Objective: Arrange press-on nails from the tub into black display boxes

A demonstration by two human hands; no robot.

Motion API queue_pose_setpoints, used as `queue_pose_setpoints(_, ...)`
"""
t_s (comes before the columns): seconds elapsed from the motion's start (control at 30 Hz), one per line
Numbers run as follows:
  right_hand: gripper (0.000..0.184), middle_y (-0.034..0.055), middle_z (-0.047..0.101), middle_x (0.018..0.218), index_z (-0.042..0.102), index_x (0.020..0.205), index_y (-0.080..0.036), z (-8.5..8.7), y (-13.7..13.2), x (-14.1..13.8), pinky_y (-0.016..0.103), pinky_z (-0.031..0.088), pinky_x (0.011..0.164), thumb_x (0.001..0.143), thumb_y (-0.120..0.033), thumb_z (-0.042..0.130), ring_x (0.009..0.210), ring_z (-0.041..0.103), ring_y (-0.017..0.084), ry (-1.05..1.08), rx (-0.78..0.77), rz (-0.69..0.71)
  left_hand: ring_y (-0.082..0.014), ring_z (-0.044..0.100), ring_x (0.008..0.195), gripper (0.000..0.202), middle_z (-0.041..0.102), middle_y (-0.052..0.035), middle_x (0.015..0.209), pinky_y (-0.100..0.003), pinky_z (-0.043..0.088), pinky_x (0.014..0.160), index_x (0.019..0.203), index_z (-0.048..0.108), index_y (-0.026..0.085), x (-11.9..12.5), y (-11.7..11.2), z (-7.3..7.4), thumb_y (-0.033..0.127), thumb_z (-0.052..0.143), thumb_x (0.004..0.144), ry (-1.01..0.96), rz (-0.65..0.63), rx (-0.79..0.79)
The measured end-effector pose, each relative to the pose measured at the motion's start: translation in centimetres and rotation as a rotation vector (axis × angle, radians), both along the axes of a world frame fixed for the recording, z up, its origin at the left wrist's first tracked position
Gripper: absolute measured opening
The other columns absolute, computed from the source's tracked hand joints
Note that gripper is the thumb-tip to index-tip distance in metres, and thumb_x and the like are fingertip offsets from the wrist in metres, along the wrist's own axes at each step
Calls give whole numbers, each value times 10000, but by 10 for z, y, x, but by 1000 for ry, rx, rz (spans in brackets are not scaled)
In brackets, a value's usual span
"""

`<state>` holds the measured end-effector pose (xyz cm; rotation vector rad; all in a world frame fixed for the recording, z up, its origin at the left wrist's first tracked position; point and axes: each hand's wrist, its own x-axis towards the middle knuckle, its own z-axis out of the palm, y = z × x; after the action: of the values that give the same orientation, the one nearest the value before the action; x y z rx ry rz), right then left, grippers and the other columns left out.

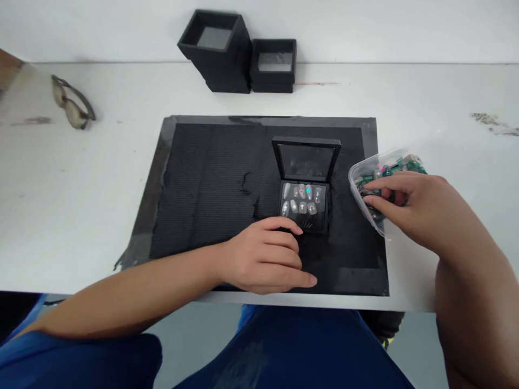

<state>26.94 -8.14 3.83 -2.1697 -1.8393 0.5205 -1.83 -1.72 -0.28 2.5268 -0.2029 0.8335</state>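
Nail case [304, 180] on black mat [211, 183]

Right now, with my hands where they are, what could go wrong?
The clear tub appears to straddle the edge of the black mat, so your right hand, reaching in, might tip it and spill the small pieces.
Your left hand is at the front edge of the open case; a bump could shift the nail tips inside.
The raised lid might also drop if the case is jolted.
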Motion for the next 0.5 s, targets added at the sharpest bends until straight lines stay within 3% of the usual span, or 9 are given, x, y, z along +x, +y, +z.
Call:
queue_pose_setpoints(0.27, 110, -2, 712, 868, 743, 888, -340, 4, -1, -1, 381, 441, 650, 868, -375, 642, 668, 585, 194, 67, 12, -1, -108, 695, 661, 163, 739, 55, 707, -317, 604, 925, 1039, 714, 239, -1, 3, 0, 250, 584, 940, 19, -1, -54)
queue_pose_setpoints(0.43, 241, -3, 714, 903, 651, 1108, -336, 3, -3, -1, 369, 448, 643, 876, -384, 606, 662, 603, 195, 29, 60, -48, -104, 647, 572, 163, 620, 71, 562, -317, 607, 908, 1047, 716, 197, -2, 3, -4, 253, 631, 919, 3, -15, -93)
queue_pose_setpoints(0.5, 313, -7, 703, 871, 641, 1194, -354, 3, -2, -1, 360, 442, 635, 886, -389, 594, 650, 597, 187, 32, 56, -25, -109, 652, 583, 177, 650, 59, 597, -330, 610, 900, 1053, 717, 176, -2, 4, -4, 243, 640, 908, -2, -31, -100)
